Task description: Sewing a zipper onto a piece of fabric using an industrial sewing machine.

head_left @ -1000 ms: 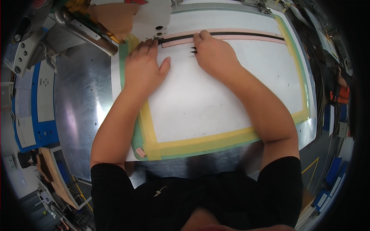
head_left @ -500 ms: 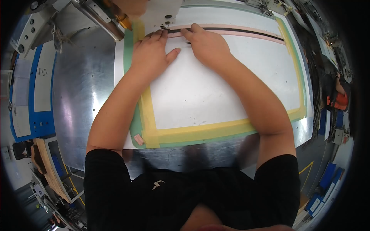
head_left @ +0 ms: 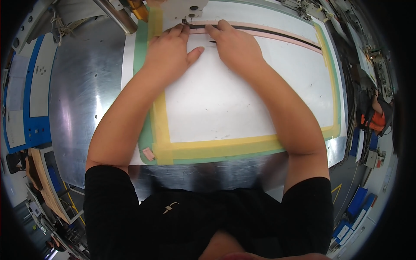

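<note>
A long black strip (head_left: pixel 268 31) with pink bands (head_left: pixel 299 42) along both edges runs across the far part of a white sheet (head_left: pixel 221 95). My left hand (head_left: pixel 167 51) lies flat with its thumb spread, fingertips at the strip's left end, just under a sewing machine head (head_left: pixel 186 8). Close to its right, my right hand (head_left: pixel 236 47) presses its index and middle fingers on the strip. From under that hand's curled side sticks the dark tip of a slim pointed tool (head_left: pixel 212 42); the rest is hidden in the hand.
Yellow tape (head_left: pixel 225 146) and a green border (head_left: pixel 145 134) frame the sheet on a shiny metal table (head_left: pixel 86 86). A small pink scrap (head_left: pixel 148 154) lies at the near left corner. A metal tube (head_left: pixel 117 17) slants in at the far left. A blue-edged panel (head_left: pixel 40 86) stands left of the table.
The whole view has shifted a little, so everything sits slightly higher and further left. Both hands keep about the same place on the strip.
</note>
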Demonstrator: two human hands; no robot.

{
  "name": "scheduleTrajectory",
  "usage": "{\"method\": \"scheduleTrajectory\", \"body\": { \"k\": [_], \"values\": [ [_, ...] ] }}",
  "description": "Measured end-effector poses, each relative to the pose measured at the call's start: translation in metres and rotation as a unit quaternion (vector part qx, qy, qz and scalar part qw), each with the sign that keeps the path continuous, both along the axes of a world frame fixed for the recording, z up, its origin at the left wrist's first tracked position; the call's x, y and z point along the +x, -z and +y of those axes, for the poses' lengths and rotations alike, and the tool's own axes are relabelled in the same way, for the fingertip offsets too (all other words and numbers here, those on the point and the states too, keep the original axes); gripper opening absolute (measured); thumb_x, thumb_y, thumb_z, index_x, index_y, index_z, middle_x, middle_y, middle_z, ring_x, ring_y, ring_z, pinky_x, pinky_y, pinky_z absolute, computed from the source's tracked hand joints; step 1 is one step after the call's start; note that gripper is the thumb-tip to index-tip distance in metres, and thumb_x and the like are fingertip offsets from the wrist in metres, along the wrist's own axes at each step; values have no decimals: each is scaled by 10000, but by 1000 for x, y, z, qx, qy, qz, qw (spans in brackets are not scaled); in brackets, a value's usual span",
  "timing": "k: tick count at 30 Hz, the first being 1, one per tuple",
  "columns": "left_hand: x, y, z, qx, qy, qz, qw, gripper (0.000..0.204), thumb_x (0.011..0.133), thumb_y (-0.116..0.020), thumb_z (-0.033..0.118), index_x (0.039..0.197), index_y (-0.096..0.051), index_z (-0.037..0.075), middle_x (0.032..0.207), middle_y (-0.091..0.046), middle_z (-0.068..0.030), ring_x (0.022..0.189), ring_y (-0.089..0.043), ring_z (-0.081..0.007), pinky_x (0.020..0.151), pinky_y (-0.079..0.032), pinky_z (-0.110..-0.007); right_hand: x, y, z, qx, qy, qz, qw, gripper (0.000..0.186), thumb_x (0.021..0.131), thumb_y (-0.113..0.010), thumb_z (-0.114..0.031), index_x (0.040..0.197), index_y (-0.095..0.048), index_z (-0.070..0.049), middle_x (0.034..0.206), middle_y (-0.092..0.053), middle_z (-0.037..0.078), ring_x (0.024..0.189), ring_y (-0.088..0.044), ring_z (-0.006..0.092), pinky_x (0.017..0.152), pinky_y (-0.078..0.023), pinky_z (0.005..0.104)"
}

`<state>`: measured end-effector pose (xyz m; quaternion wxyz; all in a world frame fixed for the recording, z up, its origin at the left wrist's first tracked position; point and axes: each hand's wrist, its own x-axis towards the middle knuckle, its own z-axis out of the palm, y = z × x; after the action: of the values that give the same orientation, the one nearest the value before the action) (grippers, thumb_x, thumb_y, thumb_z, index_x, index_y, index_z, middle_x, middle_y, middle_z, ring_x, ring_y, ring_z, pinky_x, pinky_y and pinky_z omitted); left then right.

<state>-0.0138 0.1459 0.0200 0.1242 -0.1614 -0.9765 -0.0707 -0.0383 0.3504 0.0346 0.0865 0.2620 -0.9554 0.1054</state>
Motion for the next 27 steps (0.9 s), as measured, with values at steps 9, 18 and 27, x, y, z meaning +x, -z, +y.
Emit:
{"method": "scheduleTrajectory", "body": {
  "k": [9, 18, 27],
  "values": [
    [2, -4, 2, 8, 6, 2, 1000, 700, 983, -677, 437, 1446, -569, -76, 1440, -615, -247, 1259, -629, -398, 1092, -484, -454, -1, 6, 3, -1, -9, 16, 1000, 413, 928, -573, -30, 1335, -642, -45, 1185, -644, 123, 893, -750, 327, 713, -622, 431],
    [2, -3, 3, 10, 5, 8, 1000, 693, 980, -676, 451, 1431, -586, -68, 1442, -618, -247, 1258, -633, -405, 1086, -487, -464, -1, 6, 4, -2, -3, 12, 1000, 424, 941, -576, -39, 1360, -635, -59, 1198, -647, 130, 909, -750, 327, 741, -623, 432],
    [1, 1, 4, 11, 5, 15, 1000, 703, 984, -659, 480, 1438, -586, -51, 1458, -609, -234, 1275, -624, -394, 1106, -469, -463, 1, -1, 2, -1, 31, -32, 999, 469, 965, -520, -38, 1405, -647, -142, 1212, -646, 90, 993, -728, 327, 805, -604, 448]
  ]
}}
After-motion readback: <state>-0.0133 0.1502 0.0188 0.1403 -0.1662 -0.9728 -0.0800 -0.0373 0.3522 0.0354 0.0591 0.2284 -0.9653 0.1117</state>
